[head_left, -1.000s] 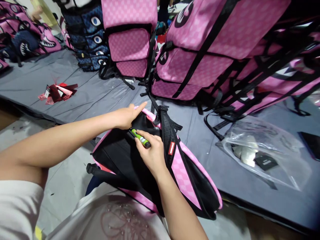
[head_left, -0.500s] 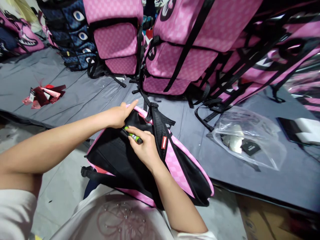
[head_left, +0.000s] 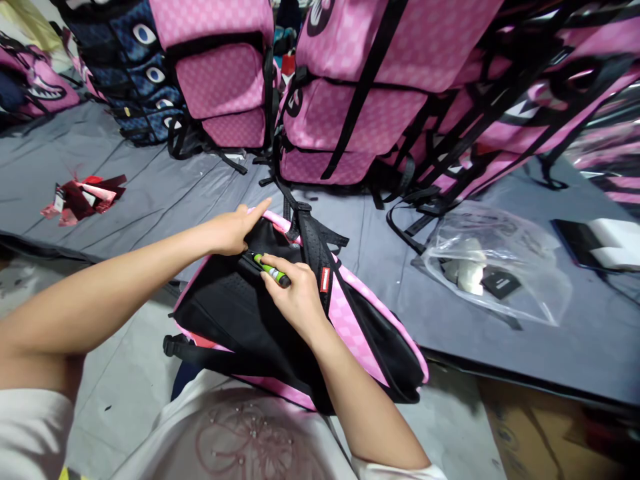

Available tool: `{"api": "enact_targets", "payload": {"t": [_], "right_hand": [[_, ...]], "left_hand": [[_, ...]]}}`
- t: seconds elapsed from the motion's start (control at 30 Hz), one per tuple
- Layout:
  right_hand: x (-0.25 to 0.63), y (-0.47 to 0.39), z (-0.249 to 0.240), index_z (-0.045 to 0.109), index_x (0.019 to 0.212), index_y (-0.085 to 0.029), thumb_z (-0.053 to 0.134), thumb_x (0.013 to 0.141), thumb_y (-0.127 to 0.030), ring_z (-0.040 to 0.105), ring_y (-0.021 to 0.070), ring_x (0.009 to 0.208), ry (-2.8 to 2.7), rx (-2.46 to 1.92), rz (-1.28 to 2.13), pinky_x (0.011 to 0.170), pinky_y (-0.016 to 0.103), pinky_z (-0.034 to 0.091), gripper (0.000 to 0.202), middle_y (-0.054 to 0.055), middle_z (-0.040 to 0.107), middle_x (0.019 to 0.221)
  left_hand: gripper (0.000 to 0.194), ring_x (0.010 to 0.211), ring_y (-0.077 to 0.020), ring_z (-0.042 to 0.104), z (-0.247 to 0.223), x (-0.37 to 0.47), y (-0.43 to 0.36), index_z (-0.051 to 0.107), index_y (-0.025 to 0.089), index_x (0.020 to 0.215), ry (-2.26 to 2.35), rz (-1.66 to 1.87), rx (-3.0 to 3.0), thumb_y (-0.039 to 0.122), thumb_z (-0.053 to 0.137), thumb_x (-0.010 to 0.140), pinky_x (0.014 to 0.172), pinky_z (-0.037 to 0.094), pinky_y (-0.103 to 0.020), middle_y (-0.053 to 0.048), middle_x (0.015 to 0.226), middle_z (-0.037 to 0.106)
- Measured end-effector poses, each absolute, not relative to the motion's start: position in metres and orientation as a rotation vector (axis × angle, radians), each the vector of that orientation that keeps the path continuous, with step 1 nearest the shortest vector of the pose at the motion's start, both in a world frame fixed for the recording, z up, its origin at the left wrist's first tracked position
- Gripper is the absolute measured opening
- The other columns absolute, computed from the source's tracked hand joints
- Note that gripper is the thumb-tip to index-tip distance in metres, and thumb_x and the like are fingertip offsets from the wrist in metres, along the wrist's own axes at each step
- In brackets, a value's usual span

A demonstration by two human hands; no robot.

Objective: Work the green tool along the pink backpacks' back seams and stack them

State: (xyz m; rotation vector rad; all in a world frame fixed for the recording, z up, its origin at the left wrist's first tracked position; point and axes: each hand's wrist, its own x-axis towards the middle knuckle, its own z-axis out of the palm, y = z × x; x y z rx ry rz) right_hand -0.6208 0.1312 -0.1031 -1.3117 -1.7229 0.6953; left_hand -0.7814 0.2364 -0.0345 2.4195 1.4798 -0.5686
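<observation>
A black and pink backpack (head_left: 215,307) lies at the table's front edge, its black strap side facing up and its lower part over my lap. My right hand (head_left: 295,287) is closed round a green marker (head_left: 271,270) with a black end, its tip pointing left at the black fabric near the top. My left hand (head_left: 233,230) rests on the upper edge of the backpack, just left of the marker tip. Its index finger stretches out along the pink trim; the other fingers are mostly hidden. A red label (head_left: 325,280) shows on the shoulder strap.
Stacks of pink backpacks (head_left: 350,120) and dark blue ones (head_left: 145,73) stand along the back of the grey table (head_left: 170,200). Red tags (head_left: 85,198) lie at left. At right are a clear plastic bag (head_left: 540,287) with small items and a dark flat object (head_left: 575,241).
My right hand and the marker have shifted slightly right, and the marker tip now shows a little apart from my left hand. The view has moved slightly.
</observation>
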Motion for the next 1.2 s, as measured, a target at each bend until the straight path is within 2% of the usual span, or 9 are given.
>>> {"api": "enact_targets", "payload": {"t": [0.23,0.47,0.6,0.77,0.93,1.07,1.2], "right_hand": [[-0.628,0.136,-0.100,0.077,0.106,-0.025,0.073,0.083,-0.012,0.076,0.0199,0.092,-1.724,-1.292,0.731,0.089,0.036,0.052,0.026,0.001,0.079,0.109],[-0.625,0.139,-0.103,0.075,0.107,-0.027,0.071,0.085,-0.011,0.074,0.0183,0.103,-1.736,-1.322,0.803,0.094,0.034,0.050,0.028,-0.001,0.077,0.116],[-0.619,0.140,-0.097,0.075,0.108,-0.027,0.070,0.087,-0.014,0.073,0.0203,0.102,-1.800,-1.439,0.765,0.097,0.037,0.048,0.026,-0.001,0.077,0.115],[-0.608,0.136,-0.087,0.074,0.116,-0.025,0.073,0.090,-0.035,0.072,0.0210,0.097,-1.835,-1.456,0.819,0.092,0.035,0.047,0.028,0.002,0.079,0.108],[-0.614,0.138,-0.090,0.076,0.112,-0.025,0.068,0.091,-0.021,0.071,0.0168,0.083,-1.766,-1.510,0.852,0.091,0.033,0.043,0.023,0.001,0.080,0.098],[-0.623,0.147,-0.097,0.077,0.112,-0.023,0.068,0.090,-0.020,0.069,0.0159,0.077,-1.736,-1.486,0.887,0.089,0.032,0.043,0.024,0.001,0.079,0.086],[-0.620,0.155,-0.099,0.077,0.112,-0.024,0.069,0.090,-0.018,0.068,0.0134,0.076,-1.753,-1.358,1.003,0.091,0.029,0.044,0.025,-0.001,0.080,0.090]], "left_hand": [[0.106,0.113,-0.0257,0.066,-0.037,-0.783,0.238,-0.016,0.024,0.158,1.478,-0.563,2.446,0.022,0.059,0.084,0.085,0.050,-0.027,-0.017,0.137,0.050],[0.108,0.114,-0.0261,0.066,-0.042,-0.780,0.246,-0.016,0.026,0.158,1.470,-0.590,2.425,0.021,0.061,0.082,0.086,0.050,-0.027,-0.016,0.140,0.049],[0.111,0.116,-0.0275,0.065,-0.048,-0.782,0.251,-0.015,0.025,0.159,1.458,-0.566,2.406,0.022,0.064,0.082,0.087,0.050,-0.029,-0.016,0.138,0.050],[0.109,0.116,-0.0290,0.065,-0.048,-0.783,0.252,-0.014,0.027,0.159,1.451,-0.538,2.403,0.024,0.064,0.083,0.089,0.050,-0.031,-0.016,0.138,0.049],[0.109,0.116,-0.0297,0.064,-0.046,-0.780,0.253,-0.014,0.027,0.159,1.468,-0.571,2.363,0.023,0.064,0.084,0.091,0.050,-0.033,-0.016,0.137,0.049],[0.109,0.118,-0.0297,0.063,-0.048,-0.779,0.258,-0.016,0.027,0.159,1.462,-0.576,2.338,0.022,0.062,0.083,0.092,0.050,-0.034,-0.017,0.138,0.047],[0.109,0.118,-0.0302,0.062,-0.051,-0.777,0.263,-0.016,0.026,0.159,1.465,-0.594,2.317,0.020,0.061,0.082,0.093,0.050,-0.035,-0.016,0.136,0.049]]}}
